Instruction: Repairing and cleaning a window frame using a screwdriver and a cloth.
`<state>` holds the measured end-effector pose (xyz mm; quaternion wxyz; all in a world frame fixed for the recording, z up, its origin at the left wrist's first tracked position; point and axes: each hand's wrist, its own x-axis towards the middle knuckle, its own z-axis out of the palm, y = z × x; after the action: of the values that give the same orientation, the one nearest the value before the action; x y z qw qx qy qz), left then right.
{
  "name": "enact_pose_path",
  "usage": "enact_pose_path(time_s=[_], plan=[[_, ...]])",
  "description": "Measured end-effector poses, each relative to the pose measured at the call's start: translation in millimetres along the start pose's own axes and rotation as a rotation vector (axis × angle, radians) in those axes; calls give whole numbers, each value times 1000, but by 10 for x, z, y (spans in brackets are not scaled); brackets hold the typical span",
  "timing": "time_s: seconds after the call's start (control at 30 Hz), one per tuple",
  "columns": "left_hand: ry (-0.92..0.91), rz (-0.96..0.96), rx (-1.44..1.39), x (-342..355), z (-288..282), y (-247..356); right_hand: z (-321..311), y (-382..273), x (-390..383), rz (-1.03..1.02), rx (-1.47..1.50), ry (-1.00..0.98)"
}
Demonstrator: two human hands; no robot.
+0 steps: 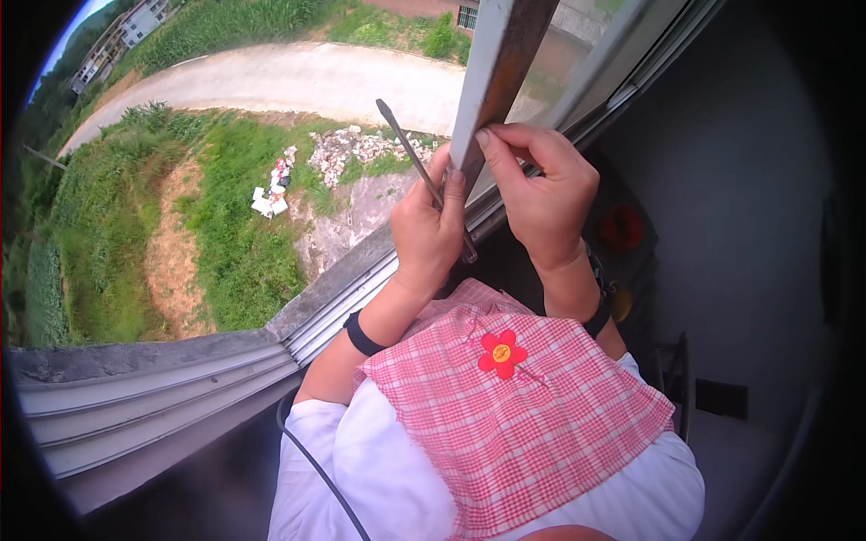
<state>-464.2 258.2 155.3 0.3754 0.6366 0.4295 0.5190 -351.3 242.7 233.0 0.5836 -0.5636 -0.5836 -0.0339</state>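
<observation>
My left hand (427,225) is closed around a slim dark metal rod (408,151) that looks like a screwdriver. It slants up to the left, and its lower end sticks out below my palm. The fingers of this hand also rest against the upright window frame bar (475,108), which is grey-white on one face and brown and worn on the other. On the bar's right side, my right hand (544,185) has thumb and forefinger pinched close to the brown face. Whatever lies between those fingertips is too small or hidden to tell.
A window track (180,397) and concrete sill (298,311) run below my left arm, open to a drop outside. A sliding sash (613,68) stands at the upper right. A black cable (316,464) hangs by my left side. A red object (621,227) lies in the dark room.
</observation>
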Motion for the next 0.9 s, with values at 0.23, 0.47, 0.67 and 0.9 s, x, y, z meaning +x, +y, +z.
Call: enact_pose_path(time_s=[0.23, 0.47, 0.67, 0.9], plan=[[22, -25, -31, -35, 118, 6, 9, 74, 22, -133, -49, 38], [11, -36, -41, 5, 122, 150, -78, 203, -40, 5, 81, 68], [-28, -100, -82, -21, 224, 114, -239, 261, 81, 257, 297, 140], [-40, -171, 30, -43, 378, 229, -419, 382, 198, 319, 329, 109]])
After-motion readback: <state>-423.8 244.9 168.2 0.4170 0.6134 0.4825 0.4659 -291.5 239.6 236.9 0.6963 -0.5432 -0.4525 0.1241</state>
